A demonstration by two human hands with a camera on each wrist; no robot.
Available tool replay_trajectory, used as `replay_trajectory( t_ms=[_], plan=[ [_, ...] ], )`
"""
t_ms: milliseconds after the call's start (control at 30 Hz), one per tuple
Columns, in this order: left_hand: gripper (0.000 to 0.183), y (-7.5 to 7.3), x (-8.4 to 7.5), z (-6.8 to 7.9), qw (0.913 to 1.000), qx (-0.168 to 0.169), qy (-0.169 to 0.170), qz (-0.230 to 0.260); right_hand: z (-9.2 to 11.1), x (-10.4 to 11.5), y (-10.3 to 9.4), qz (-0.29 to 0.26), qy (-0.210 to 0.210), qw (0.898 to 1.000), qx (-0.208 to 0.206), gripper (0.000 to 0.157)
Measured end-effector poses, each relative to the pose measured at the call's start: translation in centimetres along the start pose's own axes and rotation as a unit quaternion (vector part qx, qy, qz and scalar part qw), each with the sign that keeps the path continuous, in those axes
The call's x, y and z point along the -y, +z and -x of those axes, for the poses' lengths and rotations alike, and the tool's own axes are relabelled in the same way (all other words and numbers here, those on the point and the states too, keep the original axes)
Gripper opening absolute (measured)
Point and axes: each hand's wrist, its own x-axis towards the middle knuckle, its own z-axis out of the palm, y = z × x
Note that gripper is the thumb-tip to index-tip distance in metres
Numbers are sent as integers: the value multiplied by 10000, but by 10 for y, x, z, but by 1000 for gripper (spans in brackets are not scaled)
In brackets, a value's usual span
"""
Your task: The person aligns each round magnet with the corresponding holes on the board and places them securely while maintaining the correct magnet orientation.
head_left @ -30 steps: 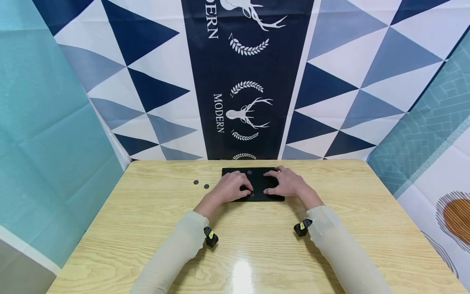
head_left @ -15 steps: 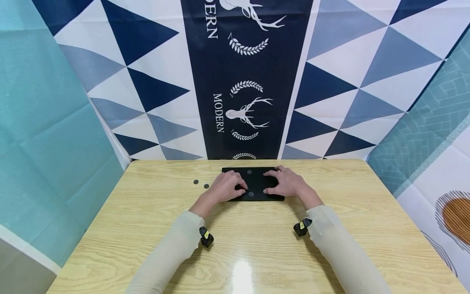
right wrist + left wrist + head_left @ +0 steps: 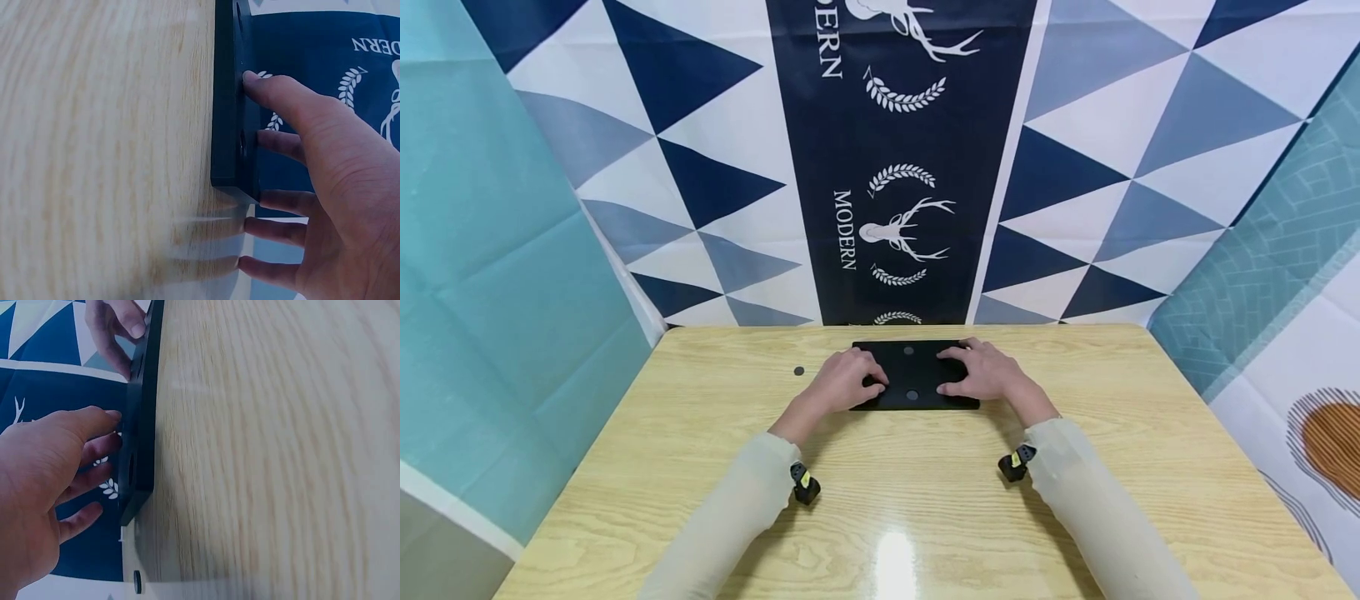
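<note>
A flat black rectangular board point(image 3: 898, 372) lies near the table's back edge, with two grey round spots point(image 3: 912, 395) on its top face; whether they are discs or recesses is unclear. Over the board's left part is my left hand point(image 3: 846, 379), fingers apart and loosely bent, with nothing seen between them in the left wrist view. My right hand point(image 3: 988, 372) rests on the board's right part; its fingers point(image 3: 278, 269) are spread and the thumb touches the top face. A small dark disc point(image 3: 799, 371) lies on the table left of the board.
The light wood table point(image 3: 895, 483) ends just behind the board at a patterned cloth backdrop point(image 3: 910, 150). Teal cloth point(image 3: 527, 275) hangs at the left side. Each wrist carries a small black camera point(image 3: 805, 485).
My left hand has moved left across the board, away from the near round spot, and now covers the second loose disc in the head view. The right hand has stayed in place.
</note>
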Motion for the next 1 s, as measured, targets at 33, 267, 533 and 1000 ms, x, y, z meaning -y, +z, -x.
replay_trajectory(
  t_ms=[33,267,533,1000],
  plan=[
    [15,0,2,1,10000,-14,-8,21,0,0,0,5,-9,10000,9,76],
    [19,8,18,3,9999,-138,-99,-29,-1,1,0,-19,-28,10000,10,76],
    [15,-6,17,10,9993,-320,-214,-21,-1,0,0,-22,-10,10000,19,77],
    [14,-17,36,26,9979,-556,-328,-74,0,-1,1,26,5,10000,46,77]
  ],
)
